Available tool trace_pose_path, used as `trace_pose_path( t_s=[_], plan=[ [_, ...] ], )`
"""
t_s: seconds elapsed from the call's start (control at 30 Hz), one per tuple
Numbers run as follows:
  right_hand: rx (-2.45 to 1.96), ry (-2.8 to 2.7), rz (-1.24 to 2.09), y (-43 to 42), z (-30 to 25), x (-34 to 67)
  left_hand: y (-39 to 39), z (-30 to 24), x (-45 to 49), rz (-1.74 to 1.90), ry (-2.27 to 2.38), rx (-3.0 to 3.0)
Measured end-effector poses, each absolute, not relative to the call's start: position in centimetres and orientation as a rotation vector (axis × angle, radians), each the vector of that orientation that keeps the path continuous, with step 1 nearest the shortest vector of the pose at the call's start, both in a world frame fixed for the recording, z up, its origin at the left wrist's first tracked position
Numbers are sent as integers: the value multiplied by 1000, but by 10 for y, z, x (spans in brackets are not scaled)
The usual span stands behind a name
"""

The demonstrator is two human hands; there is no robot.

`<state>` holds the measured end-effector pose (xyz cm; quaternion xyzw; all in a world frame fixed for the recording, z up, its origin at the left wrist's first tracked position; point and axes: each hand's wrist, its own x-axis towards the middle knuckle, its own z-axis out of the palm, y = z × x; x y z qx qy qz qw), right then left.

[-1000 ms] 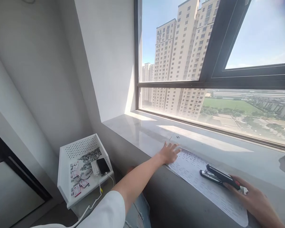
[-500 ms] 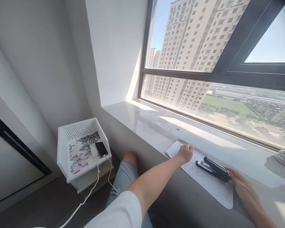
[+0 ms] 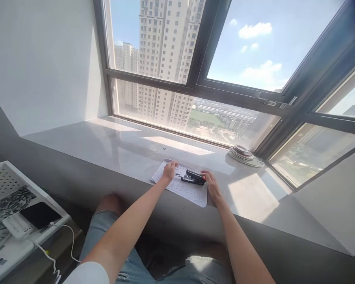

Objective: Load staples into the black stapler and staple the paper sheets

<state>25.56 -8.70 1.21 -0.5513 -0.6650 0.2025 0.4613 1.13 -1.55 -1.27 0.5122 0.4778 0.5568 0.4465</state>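
Observation:
A black stapler (image 3: 196, 177) with an orange-red part at its rear lies on printed paper sheets (image 3: 192, 193) on the windowsill. My right hand (image 3: 212, 186) grips its back end, fingers at the orange-red part. From the front end a slim metal piece (image 3: 179, 175) sticks out toward my left hand (image 3: 168, 172). The fingers of that hand are closed just beyond the metal piece, over the upper left of the paper. What lies between them is hidden or too small to make out.
Two small dark pieces (image 3: 164, 148) rest on the sill (image 3: 130, 157) behind the paper. A stack of plates (image 3: 244, 156) stands by the window corner. At lower left, a white basket (image 3: 51, 201) holds a phone (image 3: 39, 215), a white charger with cables, and many small pieces.
The view has swung to the right, bringing the plates fully in. My left hand is closer to the stapler's front, where the metal piece now sticks out. My right hand stays at its rear.

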Motion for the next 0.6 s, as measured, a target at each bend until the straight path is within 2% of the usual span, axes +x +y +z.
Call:
trace_pose_path(
  t_s=[0.2,0.33,0.6],
  plan=[
    [-1465,-1865,204,-87,8,255,-19,-8,13,1388,1096,1210],
    [-1326,-1900,6,-92,10,247,-26,-1,11,1396,1010,1107],
    [-1028,-2096,-752,-102,28,189,-21,9,-5,1361,730,623]
  ],
)
